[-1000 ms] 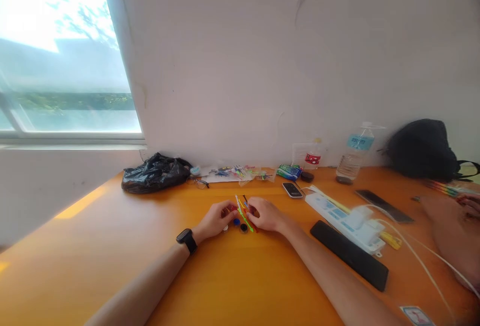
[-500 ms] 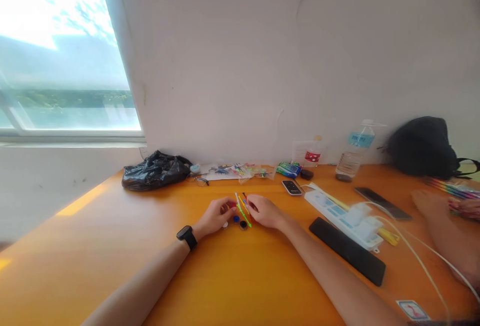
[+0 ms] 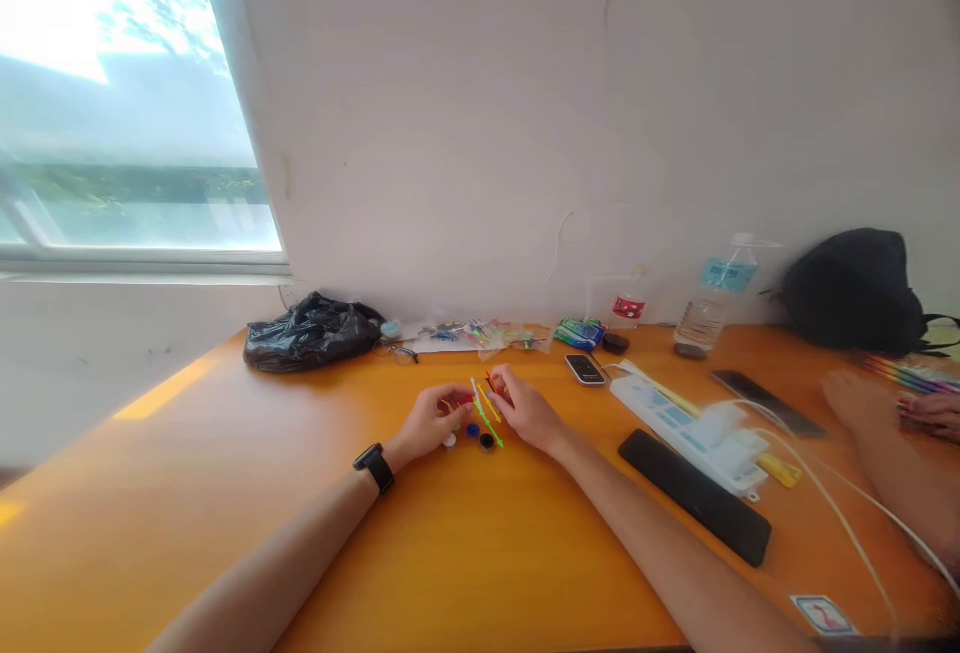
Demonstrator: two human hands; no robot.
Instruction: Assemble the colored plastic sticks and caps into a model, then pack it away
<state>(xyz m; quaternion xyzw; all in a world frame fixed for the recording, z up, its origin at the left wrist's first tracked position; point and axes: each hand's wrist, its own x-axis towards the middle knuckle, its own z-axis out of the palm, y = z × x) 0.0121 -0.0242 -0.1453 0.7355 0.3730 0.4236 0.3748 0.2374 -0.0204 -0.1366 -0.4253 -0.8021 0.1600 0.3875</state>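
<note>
Both my hands rest on the orange table (image 3: 480,553), meeting over a small bundle of thin coloured sticks (image 3: 486,411) in green, yellow and red. My left hand (image 3: 431,421), with a black watch (image 3: 373,464) on its wrist, curls its fingers round a small red piece at the sticks' left side. My right hand (image 3: 526,411) pinches the sticks from the right. Small round caps (image 3: 480,436), blue, black and white, lie just below the hands.
A black plastic bag (image 3: 311,331), glasses, packets of coloured pieces (image 3: 480,335), a phone (image 3: 584,369), a water bottle (image 3: 712,305) and a black bag (image 3: 855,291) line the wall. A white power strip (image 3: 686,421), black bar (image 3: 694,495) and cables lie right. Another person's hands (image 3: 892,403) are far right.
My hands and the sticks sit slightly higher in view as the camera tilted a little. The other person's arm at the right pulled back towards the table's edge.
</note>
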